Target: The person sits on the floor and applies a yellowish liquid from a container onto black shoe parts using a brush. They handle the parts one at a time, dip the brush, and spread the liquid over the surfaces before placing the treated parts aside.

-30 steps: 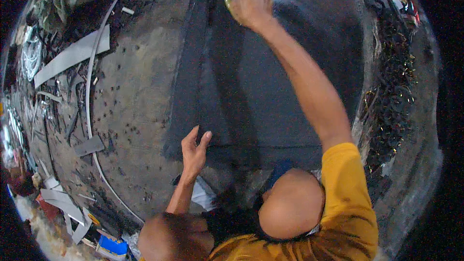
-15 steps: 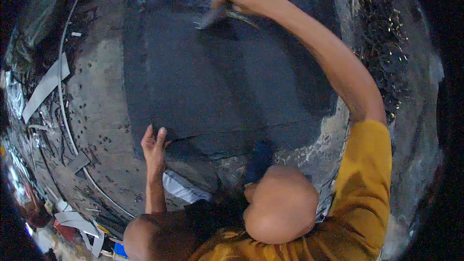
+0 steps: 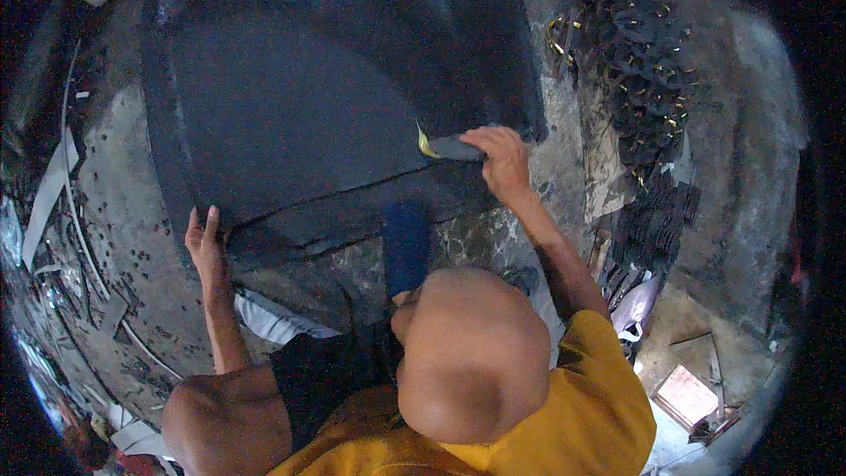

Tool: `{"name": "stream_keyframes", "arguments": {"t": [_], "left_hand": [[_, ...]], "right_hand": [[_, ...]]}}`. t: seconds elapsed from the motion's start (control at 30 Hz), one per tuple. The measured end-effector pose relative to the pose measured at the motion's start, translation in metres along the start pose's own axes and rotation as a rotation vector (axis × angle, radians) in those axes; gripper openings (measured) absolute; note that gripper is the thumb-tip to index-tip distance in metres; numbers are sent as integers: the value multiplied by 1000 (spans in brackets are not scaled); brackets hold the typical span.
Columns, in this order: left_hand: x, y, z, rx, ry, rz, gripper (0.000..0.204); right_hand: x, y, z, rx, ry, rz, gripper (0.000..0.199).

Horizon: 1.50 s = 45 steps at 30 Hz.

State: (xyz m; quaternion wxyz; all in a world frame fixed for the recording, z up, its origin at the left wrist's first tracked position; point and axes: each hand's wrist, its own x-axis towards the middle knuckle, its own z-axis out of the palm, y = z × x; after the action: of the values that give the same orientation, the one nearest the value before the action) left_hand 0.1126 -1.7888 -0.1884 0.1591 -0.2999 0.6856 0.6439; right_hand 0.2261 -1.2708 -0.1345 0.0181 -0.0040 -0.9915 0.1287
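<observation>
A large black sheet [image 3: 291, 106], rubber-like, lies on the floor in front of me, with a line across it close to its near edge. At the sheet's right, near that line, my right hand [image 3: 507, 163] is closed round a flat grey blade-like tool [image 3: 454, 147] with a yellowish glint at its tip. The tool points left and lies low over the sheet. By the near left corner, my left hand [image 3: 205, 238] touches the sheet's edge, thumb and finger stretched out and apart. Its lower fingers are partly hidden.
A dark heap of loops and strips [image 3: 630, 53] lies along the right. Grey offcuts [image 3: 51, 198] and a long pale strip [image 3: 84, 247] litter the left floor. A dark blue piece [image 3: 407, 242] covers part of the near edge beside my bare knee [image 3: 476, 353].
My right hand has come nearer and swung right with the tool, from the far part of the sheet to the line. My left hand stays at the corner. The view has shifted right.
</observation>
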Motion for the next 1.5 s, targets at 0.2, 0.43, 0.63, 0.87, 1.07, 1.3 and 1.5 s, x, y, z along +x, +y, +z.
{"name": "stream_keyframes", "arguments": {"t": [0.2, 0.43, 0.63, 0.87, 1.07, 1.3, 1.5], "left_hand": [[9, -14, -7, -4, -37, 35, 71], [12, -22, -8, 88, 7, 209, 76], [-6, -9, -7, 49, -116, 154, 72], [-4, 0, 2, -41, -102, 110, 71], [-6, 0, -8, -29, -107, 67, 64], [1, -21, -14, 26, -86, 185, 43], [-13, 8, -13, -26, -128, 207, 27]], "right_hand": [[10, -19, -57, 322, -105, 360, 33], [83, -118, -21, -39, 71, 320, 37], [100, -230, 3, 273, 309, 242, 22], [23, -88, 11, 70, 211, 858, 41], [150, -148, 44, 14, 135, 739, 43], [375, -296, 99, 28, 40, 213, 39], [394, -314, 104, -187, -14, -237, 38]]}}
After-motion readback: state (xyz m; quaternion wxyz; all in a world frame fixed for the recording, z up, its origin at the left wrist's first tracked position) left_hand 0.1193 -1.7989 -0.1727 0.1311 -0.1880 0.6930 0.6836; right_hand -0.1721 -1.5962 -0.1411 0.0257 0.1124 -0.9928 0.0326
